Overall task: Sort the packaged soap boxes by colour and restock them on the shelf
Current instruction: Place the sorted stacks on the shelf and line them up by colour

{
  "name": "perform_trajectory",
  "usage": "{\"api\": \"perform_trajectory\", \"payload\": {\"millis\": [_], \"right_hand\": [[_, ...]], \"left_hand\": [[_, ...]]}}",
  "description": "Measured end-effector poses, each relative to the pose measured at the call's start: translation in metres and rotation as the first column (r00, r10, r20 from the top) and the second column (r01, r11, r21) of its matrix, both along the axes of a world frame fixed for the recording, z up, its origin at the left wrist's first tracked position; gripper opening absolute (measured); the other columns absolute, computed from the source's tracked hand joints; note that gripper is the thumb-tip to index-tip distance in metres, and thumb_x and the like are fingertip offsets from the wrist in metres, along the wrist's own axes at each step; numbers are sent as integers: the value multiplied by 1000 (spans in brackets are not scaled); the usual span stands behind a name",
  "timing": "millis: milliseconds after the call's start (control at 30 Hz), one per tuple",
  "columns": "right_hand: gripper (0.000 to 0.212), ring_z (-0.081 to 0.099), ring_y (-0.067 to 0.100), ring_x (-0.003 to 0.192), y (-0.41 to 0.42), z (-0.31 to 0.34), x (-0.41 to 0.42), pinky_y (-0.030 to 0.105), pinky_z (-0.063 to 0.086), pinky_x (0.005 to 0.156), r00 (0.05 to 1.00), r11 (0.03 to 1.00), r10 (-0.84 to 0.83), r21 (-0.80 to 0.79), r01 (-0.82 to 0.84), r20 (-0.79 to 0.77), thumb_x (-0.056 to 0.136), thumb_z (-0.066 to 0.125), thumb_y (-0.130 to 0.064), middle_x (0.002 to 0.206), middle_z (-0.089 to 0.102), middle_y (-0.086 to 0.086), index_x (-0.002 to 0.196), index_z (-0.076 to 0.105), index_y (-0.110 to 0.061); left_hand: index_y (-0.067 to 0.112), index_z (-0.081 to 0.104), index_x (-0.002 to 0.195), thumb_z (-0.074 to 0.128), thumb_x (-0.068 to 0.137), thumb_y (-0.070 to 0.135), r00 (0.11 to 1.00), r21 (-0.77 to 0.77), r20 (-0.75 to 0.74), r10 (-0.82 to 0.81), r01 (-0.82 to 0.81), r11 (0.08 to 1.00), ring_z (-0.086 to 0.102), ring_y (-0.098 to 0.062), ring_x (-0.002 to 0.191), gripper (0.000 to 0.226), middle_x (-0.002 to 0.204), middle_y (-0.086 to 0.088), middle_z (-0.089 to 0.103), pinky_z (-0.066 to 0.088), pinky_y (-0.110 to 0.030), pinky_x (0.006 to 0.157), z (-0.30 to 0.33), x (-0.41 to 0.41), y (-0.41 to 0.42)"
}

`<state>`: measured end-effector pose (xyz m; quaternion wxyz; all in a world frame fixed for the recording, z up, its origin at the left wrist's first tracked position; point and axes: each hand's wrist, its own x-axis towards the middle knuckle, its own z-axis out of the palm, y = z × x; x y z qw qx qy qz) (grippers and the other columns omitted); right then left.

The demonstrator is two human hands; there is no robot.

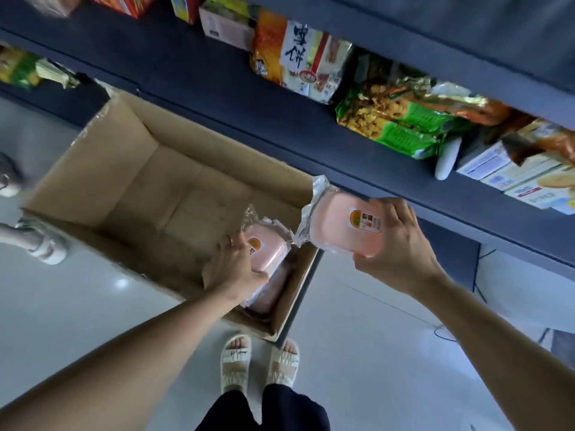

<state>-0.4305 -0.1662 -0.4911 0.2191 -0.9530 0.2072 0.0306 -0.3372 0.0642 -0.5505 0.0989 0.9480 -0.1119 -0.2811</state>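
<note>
1. Here the right hand point(401, 244) grips a wrapped pink soap box point(339, 228) in the air, its long axis pointing up-left, with the dark shelf edge point(404, 194) just beyond.
2. The left hand point(236, 269) curls round a second pink soap box point(267, 253) inside the cardboard carton point(93, 169), near its right wall.
3. The carton sits on a pale glossy floor point(357, 321); snack bags point(401, 122) crowd the shelf above, so room looks tight.
</note>
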Motion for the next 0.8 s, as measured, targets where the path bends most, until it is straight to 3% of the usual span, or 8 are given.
{"api": "perform_trajectory", "payload": {"millis": [133,333,567,800], "right_hand": [[82,44,27,111,1,60,4,37,47,86,999,999,-21,-41,22,36,57,79,-28,122,43,4,130,45,-12],[79,46,25,112,8,173,7,37,48,84,986,990,-55,-118,74,158,61,78,-32,124,43,1,130,43,-18],[82,46,24,115,2,297,-7,44,47,90,924,962,-158,-156,224,349,62,75,-35,124,44,-1,135,41,-22],[76,48,23,115,-13,400,-37,37,43,92,840,903,-226,-219,371,493,66,77,-39,126,46,0,132,45,-20]], "left_hand": [[18,33,137,75,68,34,996,-105,75,-53,61,993,44,-27,118,82,128,-7,45,45,-38,91,64,20,-1],[23,32,136,75,67,35,959,-231,225,-169,222,947,44,-22,120,82,131,0,45,46,-33,86,187,49,-4],[28,29,142,72,66,38,868,-306,428,-251,401,864,40,-19,125,87,136,4,42,45,-35,93,323,66,-13],[27,29,142,72,66,40,729,-301,600,-331,589,750,41,-17,121,89,133,5,43,46,-35,89,431,63,-38]]}}
